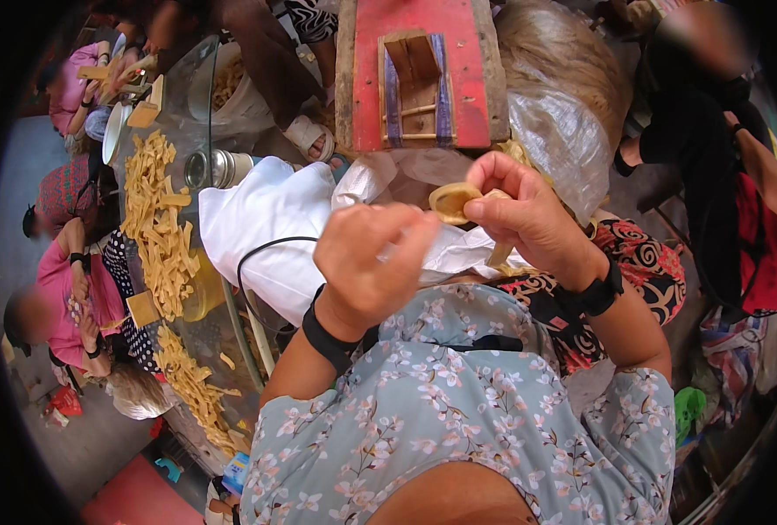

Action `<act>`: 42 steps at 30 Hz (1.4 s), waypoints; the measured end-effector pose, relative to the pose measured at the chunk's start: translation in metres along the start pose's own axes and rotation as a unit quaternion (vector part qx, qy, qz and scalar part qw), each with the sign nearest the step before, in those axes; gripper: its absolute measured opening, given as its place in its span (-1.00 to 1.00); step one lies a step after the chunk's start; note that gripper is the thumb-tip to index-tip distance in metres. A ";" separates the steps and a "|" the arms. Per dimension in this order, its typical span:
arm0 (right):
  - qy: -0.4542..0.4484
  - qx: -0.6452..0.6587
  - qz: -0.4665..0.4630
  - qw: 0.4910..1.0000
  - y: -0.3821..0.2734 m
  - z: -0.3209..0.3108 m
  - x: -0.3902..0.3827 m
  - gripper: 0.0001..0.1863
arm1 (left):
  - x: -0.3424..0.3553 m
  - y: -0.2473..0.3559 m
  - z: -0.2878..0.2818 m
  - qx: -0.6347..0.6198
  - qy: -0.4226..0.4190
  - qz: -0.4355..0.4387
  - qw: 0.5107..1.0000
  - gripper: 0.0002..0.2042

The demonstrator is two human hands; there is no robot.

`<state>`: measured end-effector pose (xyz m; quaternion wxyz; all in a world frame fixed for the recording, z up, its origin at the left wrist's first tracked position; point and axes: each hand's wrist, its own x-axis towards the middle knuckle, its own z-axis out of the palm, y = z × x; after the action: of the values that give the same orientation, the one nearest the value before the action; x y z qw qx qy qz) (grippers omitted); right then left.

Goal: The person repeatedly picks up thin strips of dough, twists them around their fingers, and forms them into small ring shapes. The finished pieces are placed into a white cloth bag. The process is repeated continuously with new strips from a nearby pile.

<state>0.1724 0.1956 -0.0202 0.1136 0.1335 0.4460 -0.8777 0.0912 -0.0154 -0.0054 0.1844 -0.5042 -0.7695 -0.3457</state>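
Observation:
In front of my chest my right hand [528,214] pinches a small yellowish-tan coil [452,203], round with a darker hollow, like a rolled flat strip. Beside it, my left hand [375,262] has its fingers curled toward the coil. Motion smears those fingers, so whether they grip anything does not show. A pale strip end [499,254] hangs below my right hand. White cloth [266,227] lies over my lap under both hands.
Ahead stands a red-topped wooden bench [366,87] bearing a wooden frame [416,74] with purple bands. Tan strips [156,236] pile on a glass table at left, near a metal-lidded jar [217,168]. Clear plastic [559,140] covers brown fibre at right. People sit on both sides.

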 end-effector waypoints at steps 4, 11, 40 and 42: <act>-0.022 -0.101 -0.057 0.993 -0.002 0.010 0.001 -0.52 | 0.006 0.002 -0.001 -0.110 -0.087 -0.108 0.984 -0.84; -0.040 -0.092 -0.044 0.994 -0.001 0.009 -0.005 -0.45 | 0.001 -0.005 0.000 -0.464 -0.111 -0.438 0.762 -0.95; -0.003 -0.698 -0.426 0.576 0.021 0.010 -0.025 -0.73 | -0.022 0.006 0.020 -0.251 -0.039 -0.297 0.920 -0.74; -0.008 -0.655 -0.400 0.641 0.020 0.013 -0.030 -0.76 | -0.022 0.004 0.017 -0.209 -0.018 -0.253 0.944 -0.74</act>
<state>0.2050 0.1757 -0.0176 -0.1867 -0.1744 0.9133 -0.3171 0.1055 -0.0161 -0.0294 -0.0330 -0.3264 -0.7854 -0.5249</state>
